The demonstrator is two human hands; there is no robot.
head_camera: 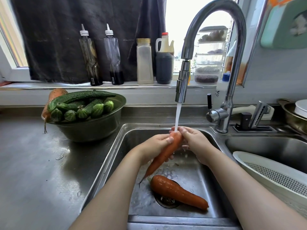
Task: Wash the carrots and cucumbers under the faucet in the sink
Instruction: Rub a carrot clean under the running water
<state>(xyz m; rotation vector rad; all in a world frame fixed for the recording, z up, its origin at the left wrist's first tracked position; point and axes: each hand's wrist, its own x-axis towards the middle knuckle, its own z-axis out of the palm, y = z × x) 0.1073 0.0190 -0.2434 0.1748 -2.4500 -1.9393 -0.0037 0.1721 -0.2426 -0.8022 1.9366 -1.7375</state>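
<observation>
Water runs from the curved steel faucet [182, 83] onto the thick end of a long carrot [163, 155] held over the sink [116, 156]. My left hand [154, 146] grips its upper part from the left, and my right hand [194, 143] wraps the top end from the right. The carrot's thin tip points down and left. A second carrot [177, 191] lies wet on the sink floor across the drain [167, 200]. On the left counter, a green bowl [93, 128] holds several cucumbers [83, 105] and another carrot [53, 100] sticking out behind.
Sauce bottles [116, 55] line the window ledge behind the sink. A white colander [272, 175] rests on the right basin's edge. A knife holder [255, 118] and stacked dishes [297, 113] stand at the back right. The wet steel counter [36, 171] stretches to the left.
</observation>
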